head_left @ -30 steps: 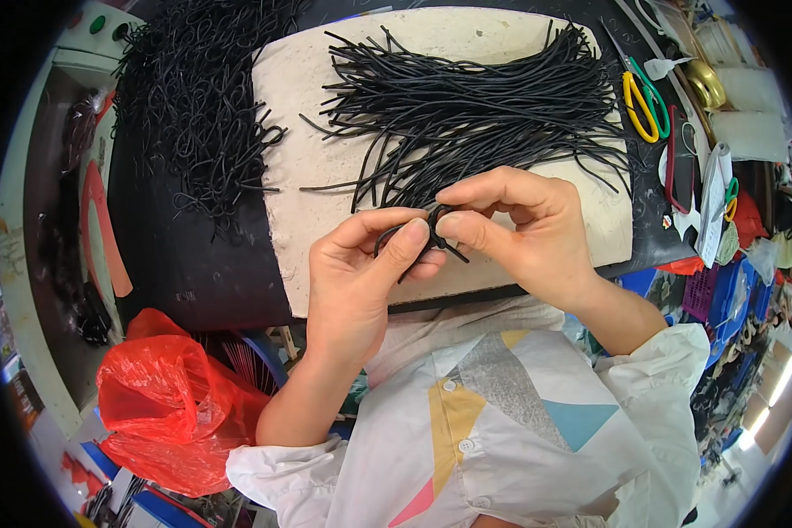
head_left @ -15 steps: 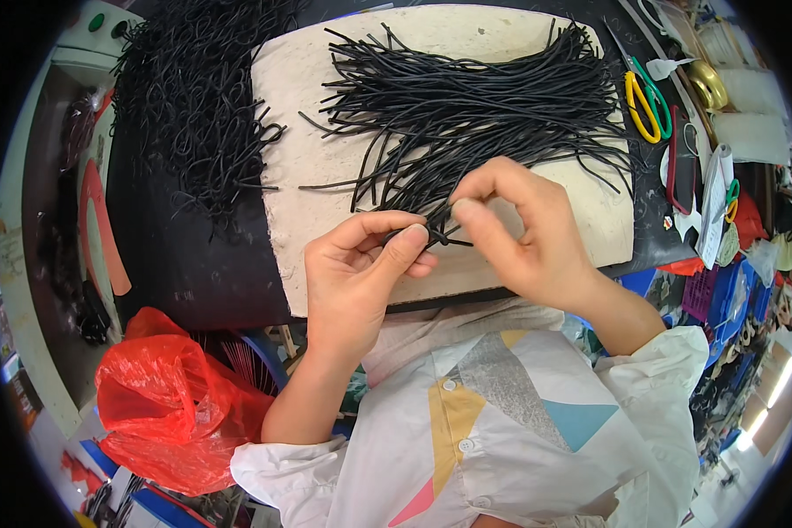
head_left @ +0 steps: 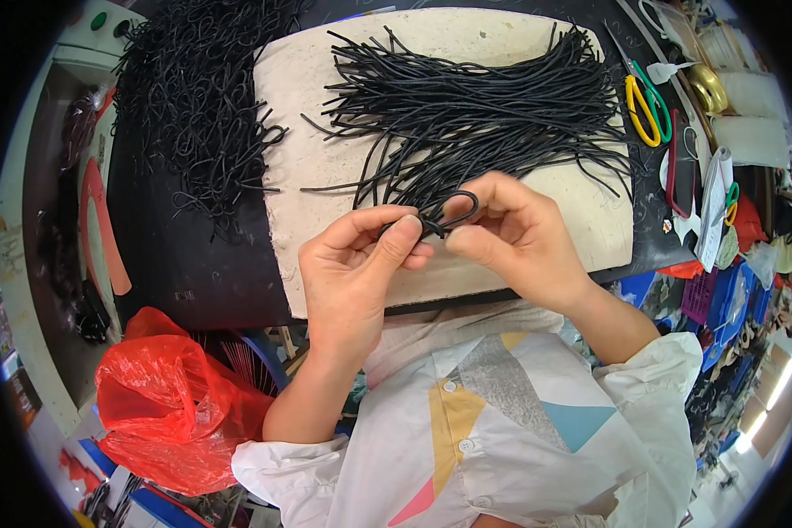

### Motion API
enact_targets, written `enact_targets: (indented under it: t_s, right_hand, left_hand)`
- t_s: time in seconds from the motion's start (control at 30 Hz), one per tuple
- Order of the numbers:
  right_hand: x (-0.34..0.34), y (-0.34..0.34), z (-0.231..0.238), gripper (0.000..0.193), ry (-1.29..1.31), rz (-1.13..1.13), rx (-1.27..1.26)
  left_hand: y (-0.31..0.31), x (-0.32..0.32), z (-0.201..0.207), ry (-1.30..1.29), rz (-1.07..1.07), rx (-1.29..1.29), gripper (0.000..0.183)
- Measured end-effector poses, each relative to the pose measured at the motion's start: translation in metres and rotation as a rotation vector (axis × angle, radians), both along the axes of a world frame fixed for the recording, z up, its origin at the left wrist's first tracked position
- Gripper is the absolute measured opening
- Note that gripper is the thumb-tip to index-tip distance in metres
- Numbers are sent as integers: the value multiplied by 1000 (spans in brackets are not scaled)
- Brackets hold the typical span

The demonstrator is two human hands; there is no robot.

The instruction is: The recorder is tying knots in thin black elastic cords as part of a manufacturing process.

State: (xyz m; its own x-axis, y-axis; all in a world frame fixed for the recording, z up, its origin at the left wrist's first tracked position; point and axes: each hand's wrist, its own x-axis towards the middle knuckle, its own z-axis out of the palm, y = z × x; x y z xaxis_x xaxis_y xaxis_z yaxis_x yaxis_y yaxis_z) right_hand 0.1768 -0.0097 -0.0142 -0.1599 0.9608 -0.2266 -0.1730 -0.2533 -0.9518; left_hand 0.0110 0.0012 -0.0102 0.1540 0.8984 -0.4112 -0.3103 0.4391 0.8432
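Note:
A short piece of black cord (head_left: 476,204), bent into a loop with a small crossing or knot, is held over the front part of the pale board. My left hand (head_left: 352,264) pinches the crossing between thumb and forefinger, its other fingers curled beneath. At the loop's right side is my right hand (head_left: 528,242), its forefinger against the loop and its thumb just below, close to the crossing. How firmly these fingertips grip is partly hidden. Just beyond my hands, a thick bundle of straight black cords (head_left: 475,97) lies across the pale board (head_left: 304,158).
A tangled heap of looped black cords (head_left: 189,106) covers the dark table's left side. Yellow-and-green-handled scissors (head_left: 647,110) and a dark-red-handled tool (head_left: 675,180) lie to the right. A red plastic bag (head_left: 176,405) hangs at lower left, beside the table.
The cord now forms an open, rounded loop by my right fingers, where before only a short end showed past the crossing. Both hands have shifted slightly left.

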Motion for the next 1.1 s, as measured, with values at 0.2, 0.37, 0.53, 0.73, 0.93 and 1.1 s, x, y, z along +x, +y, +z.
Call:
enact_targets:
  t_s: [0.2,0.37,0.53,0.73,0.93,1.1]
  right_hand:
    - [3,3,-3,8,-309,23,283]
    - [2,2,0,7,-402,39,290]
    - [2,-1,0,6,-397,76,218]
    - [2,0,6,7,-511,99,345]
    - [-2,1,9,5,-558,125,401]
    - [-2,1,11,8,-585,141,454]
  left_hand:
    - [1,0,1,-77,-45,-100,16]
    - [-1,1,3,-75,16,-88,13]
    - [-2,1,2,-140,41,-55,13]
    - [-4,5,-2,-24,41,33,13]
    - [-6,5,-7,-111,103,50,13]
    - [-6,3,-4,-190,152,-22,13]
